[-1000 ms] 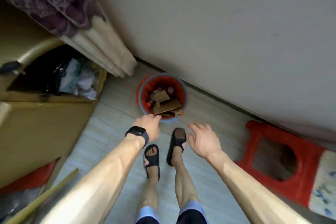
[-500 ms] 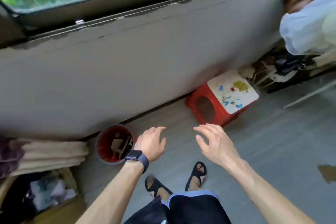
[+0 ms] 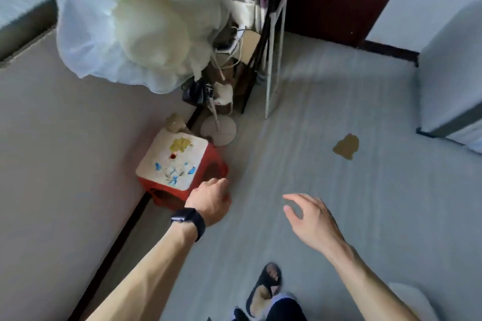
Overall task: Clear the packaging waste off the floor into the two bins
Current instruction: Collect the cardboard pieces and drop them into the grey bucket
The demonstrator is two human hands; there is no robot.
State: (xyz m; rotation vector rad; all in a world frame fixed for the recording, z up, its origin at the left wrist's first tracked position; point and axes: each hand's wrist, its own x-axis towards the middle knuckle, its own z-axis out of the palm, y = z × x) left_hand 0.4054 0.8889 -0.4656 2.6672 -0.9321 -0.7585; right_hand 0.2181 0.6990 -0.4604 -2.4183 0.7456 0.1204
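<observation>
Both hands are hanging empty: your left hand (image 3: 211, 200) is hovering with loosely curled fingers in front of the red stool (image 3: 180, 161), and your right hand (image 3: 310, 219) is spreading its fingers apart. One brown scrap (image 3: 346, 148) is lying flat on the pale floor (image 3: 391, 216), ahead to your right and well apart from both hands. It is likely your next pickup, so be reaching with the right hand and pinching an edge, since a flat piece offers little from above. It is showing no clear long axis; a small tip seems to be pointing towards you.
</observation>
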